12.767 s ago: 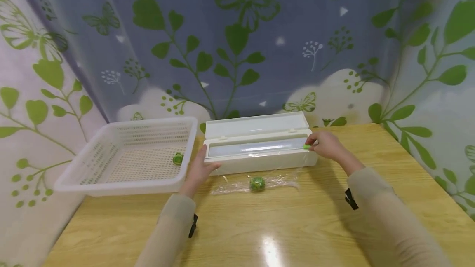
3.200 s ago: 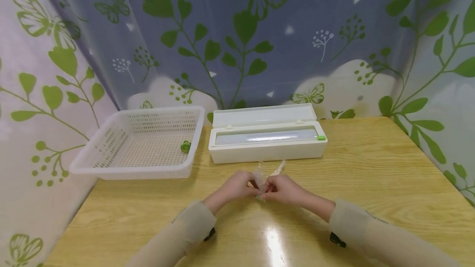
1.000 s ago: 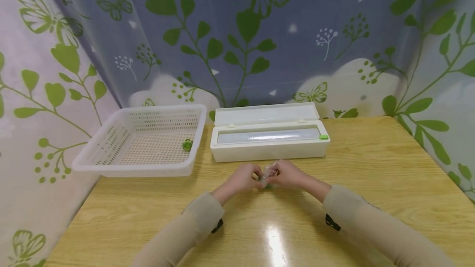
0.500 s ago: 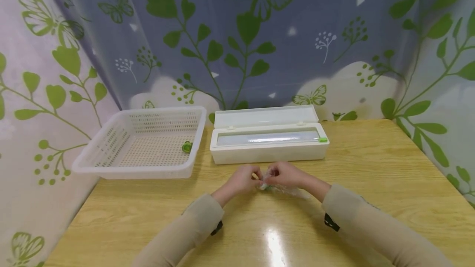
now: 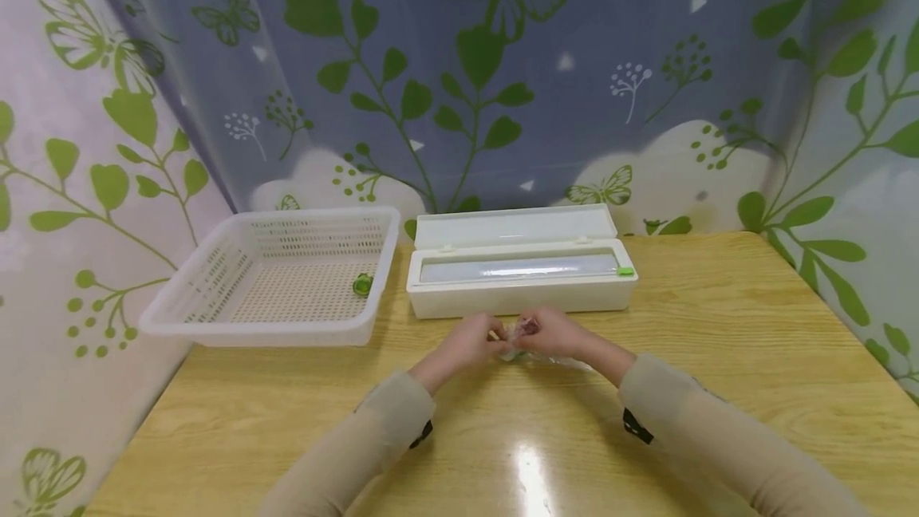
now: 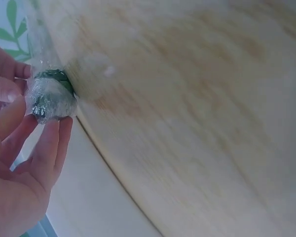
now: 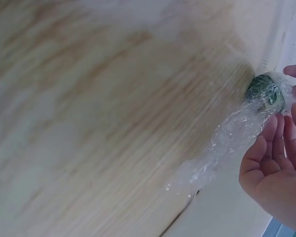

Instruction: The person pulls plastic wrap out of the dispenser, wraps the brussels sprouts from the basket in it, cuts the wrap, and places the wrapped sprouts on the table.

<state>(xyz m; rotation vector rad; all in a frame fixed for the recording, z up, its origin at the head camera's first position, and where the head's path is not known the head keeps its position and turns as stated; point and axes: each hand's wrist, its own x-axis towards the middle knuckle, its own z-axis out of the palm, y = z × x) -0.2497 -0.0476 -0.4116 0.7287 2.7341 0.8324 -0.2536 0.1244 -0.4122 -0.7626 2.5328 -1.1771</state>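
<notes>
A small round dark-green object (image 6: 54, 96) is bundled in clear cling film, just in front of the white box. My left hand (image 5: 467, 344) holds the bundle from the left, fingertips against its side. From the right, my right hand (image 5: 556, 333) pinches the cling film (image 7: 212, 153), and a loose crumpled tail of it trails over the table toward the right. In the head view the fingers hide most of the bundle. What the green object is, I cannot tell.
The long white cling film dispenser box (image 5: 517, 298) stands behind the hands, lid raised, film roll inside and a green cutter slider (image 5: 625, 271) at its right end. A white perforated basket (image 5: 266, 333) stands on the left with a small green item (image 5: 362, 285) in it.
Earlier the green object lay on spread film while the right hand held the slider. Now both hands hold the wrapped bundle. Over the last second, the film tail has appeared at the right.
</notes>
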